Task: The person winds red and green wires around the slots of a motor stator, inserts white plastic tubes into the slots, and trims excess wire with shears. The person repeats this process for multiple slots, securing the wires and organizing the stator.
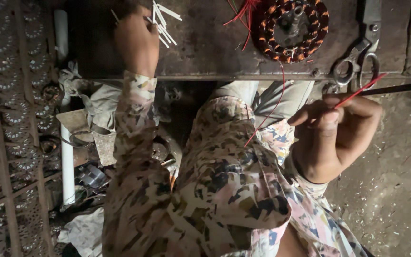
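Left hand [136,40] at upper left pinches white sticks [163,21] lying on the counter [205,47]. Right hand [336,135] grips a red wire [357,93] slanting up-right; the wound coil [292,29] lies above it, nearer the right hand

The left hand [136,40] is reaching onto the dark metal desk [205,47] among a scatter of thin white sticks [163,21], fingers touching them. The right hand [334,135] is pinching a red wire [357,91] (near the scissors [362,52]), while a copper-wound stator [292,28] is lying on the desk.
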